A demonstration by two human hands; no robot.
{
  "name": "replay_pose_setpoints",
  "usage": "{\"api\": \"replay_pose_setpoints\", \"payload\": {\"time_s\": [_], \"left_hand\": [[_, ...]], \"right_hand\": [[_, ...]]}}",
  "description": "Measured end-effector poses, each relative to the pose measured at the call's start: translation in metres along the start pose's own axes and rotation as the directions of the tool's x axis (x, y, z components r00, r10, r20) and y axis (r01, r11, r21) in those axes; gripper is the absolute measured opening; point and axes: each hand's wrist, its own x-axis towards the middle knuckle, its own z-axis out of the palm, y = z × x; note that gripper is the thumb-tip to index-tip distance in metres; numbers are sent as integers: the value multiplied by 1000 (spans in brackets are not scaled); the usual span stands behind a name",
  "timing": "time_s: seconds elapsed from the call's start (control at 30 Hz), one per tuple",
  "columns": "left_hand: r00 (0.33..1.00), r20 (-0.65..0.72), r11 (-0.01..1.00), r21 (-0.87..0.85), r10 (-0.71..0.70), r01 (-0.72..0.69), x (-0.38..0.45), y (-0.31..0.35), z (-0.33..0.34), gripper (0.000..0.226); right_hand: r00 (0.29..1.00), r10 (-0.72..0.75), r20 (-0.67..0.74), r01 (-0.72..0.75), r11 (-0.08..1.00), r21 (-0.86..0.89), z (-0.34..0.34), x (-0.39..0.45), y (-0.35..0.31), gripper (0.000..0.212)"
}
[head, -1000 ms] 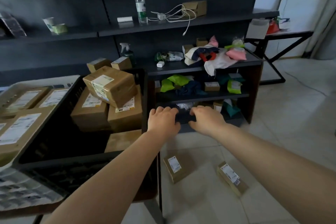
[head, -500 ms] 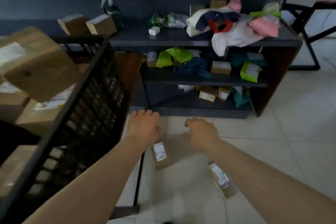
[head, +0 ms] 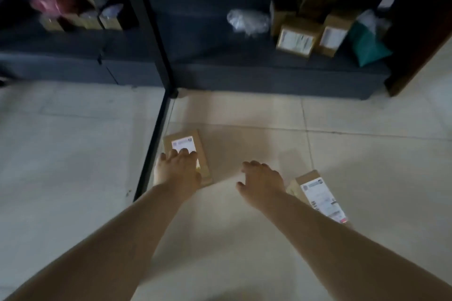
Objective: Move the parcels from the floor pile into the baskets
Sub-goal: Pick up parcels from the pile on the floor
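Parcels of brown cardboard with white labels lie flat on the pale tiled floor [head: 73,154], and the camera has dropped much lower than half a second ago, so the black mesh basket and its stacked boxes have left the view. Only a black metal frame leg [head: 152,154] now slants down to the floor. Just right of that leg lies the small flat cardboard parcel with a white label [head: 189,151]. The left hand [head: 177,171], which hovered short of it before, now lies on the parcel's near end, its fingers [head: 183,155] spread over the label and bent slightly; whether they grip the edges cannot be told. The right hand [head: 263,182] hangs further right of the leg, over bare tile, fingers loosely curled and holding nothing. Beyond it, further right again, lies a second long cardboard parcel with a white label [head: 320,197], partly hidden by the right forearm, untouched. Behind, the dark grey low shelf [head: 269,76] has come closer and carries two cardboard boxes with white labels [head: 297,38], a crumpled clear plastic bag [head: 247,21] and a teal soft packet [head: 367,46].
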Motion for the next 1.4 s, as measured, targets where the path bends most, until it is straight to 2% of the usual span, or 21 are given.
{"api": "replay_pose_setpoints", "payload": {"time_s": [0.1, 0.23, 0.43, 0.5, 0.6, 0.73, 0.87, 0.93, 1.1, 1.2, 1.27, 1.4], "left_hand": [[999, 8, 999, -26, -40, 40, 29, -5, 74, 47], [997, -26, 997, -34, -72, 71, 70, 1, 136, 57], [996, -68, 995, -79, -65, 59, 89, 28, 184, 58], [993, -49, 985, -135, -112, 104, 94, 36, 189, 66], [980, -21, 962, -200, -196, 188, 101, 45, 191, 82], [987, -114, 985, -144, -116, 99, 102, 53, 195, 92], [985, -173, 988, -156, -11, -16, 94, 69, 200, 87], [980, -192, 984, -158, 50, -81, 88, 82, 204, 88], [953, -207, 959, -131, 220, -250, 81, 138, 206, 79], [917, -163, 923, -71, 363, -378, 71, 173, 205, 78], [903, -143, 909, -37, 406, -414, 67, 185, 206, 75], [904, -137, 905, -80, 406, -419, 64, 188, 204, 69]], "right_hand": [[1000, -10, -6, 10, 1000, 16, 63, 35, 17, 36], [998, -4, -58, 6, 999, 47, 115, 74, 44, 36], [993, 18, -114, -7, 995, 98, 146, 93, 70, 38], [991, 22, -131, -8, 994, 106, 151, 89, 80, 39], [983, 35, -179, -32, 999, 21, 153, 82, 102, 39], [971, 82, -225, -104, 991, -88, 147, 71, 138, 40], [925, -49, -376, -9, 989, -150, 134, 65, 157, 32], [904, -70, -421, -11, 982, -189, 130, 63, 161, 32], [915, 221, -339, -297, 936, -192, 131, 53, 186, 62], [873, 414, -259, -448, 890, -86, 136, 41, 202, 88], [831, 516, -207, -525, 851, 15, 139, 29, 213, 101], [820, 553, -147, -546, 833, 84, 140, 10, 224, 103]]}}
